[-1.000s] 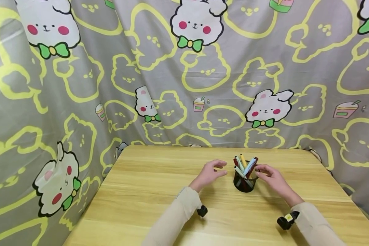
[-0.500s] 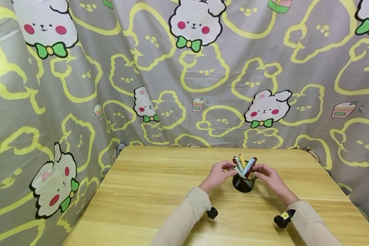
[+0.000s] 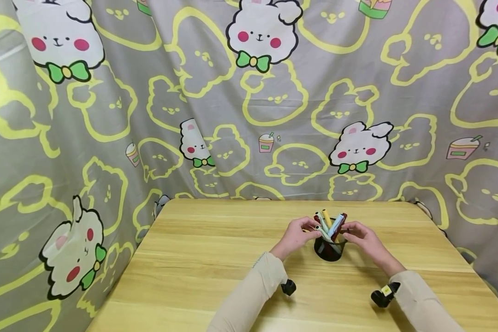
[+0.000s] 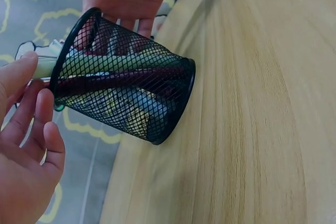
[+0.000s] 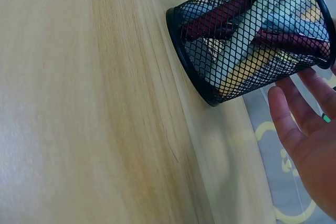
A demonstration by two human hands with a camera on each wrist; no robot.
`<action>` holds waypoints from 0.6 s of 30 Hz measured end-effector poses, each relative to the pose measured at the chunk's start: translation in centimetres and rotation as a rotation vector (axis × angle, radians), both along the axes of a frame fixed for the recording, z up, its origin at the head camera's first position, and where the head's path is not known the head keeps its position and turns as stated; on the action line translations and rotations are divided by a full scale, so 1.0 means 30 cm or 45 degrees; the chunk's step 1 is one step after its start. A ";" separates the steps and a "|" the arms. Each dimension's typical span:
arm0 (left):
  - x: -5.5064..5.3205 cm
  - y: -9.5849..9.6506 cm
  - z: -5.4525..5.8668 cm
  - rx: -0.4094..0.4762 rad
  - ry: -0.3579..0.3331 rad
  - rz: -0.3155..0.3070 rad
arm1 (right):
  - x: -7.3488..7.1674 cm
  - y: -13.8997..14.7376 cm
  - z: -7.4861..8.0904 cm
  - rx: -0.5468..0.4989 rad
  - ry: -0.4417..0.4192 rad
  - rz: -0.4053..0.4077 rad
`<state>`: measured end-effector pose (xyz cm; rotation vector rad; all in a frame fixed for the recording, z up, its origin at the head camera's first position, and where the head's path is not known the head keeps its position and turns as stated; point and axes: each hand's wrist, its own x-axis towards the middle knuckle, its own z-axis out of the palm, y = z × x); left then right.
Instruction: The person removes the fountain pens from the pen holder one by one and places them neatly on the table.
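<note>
A black mesh pen holder (image 3: pixel 329 251) stands upright on the wooden table, filled with several pens. A light blue pen (image 3: pixel 336 226) and a yellow pen (image 3: pixel 327 217) lean out of its top, with dark red ones beside them. On the holder's left side, my left hand (image 3: pixel 297 236) pinches the end of a pale green pen (image 4: pixel 46 67) between thumb and fingers, right by the rim. From the other side my right hand (image 3: pixel 366 240) holds the holder near its rim, fingers (image 5: pixel 294 106) curved along the mesh. Its thumb is mostly hidden in the right wrist view.
The wooden table (image 3: pixel 216 258) reaches back to a grey curtain (image 3: pixel 232 106) printed with cartoon animals, which also hangs along the left. Small black cameras (image 3: pixel 288 287) sit under both wrists, close above the tabletop.
My left hand has moved right, from beside the holder onto the pale green pen at its rim. The right hand stays at the holder's right side, and the holder has hardly moved.
</note>
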<state>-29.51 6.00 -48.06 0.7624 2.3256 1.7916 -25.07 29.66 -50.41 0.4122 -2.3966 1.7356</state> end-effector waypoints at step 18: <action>-0.010 -0.026 0.092 0.164 -0.005 0.013 | 0.004 0.003 0.001 0.006 -0.020 -0.009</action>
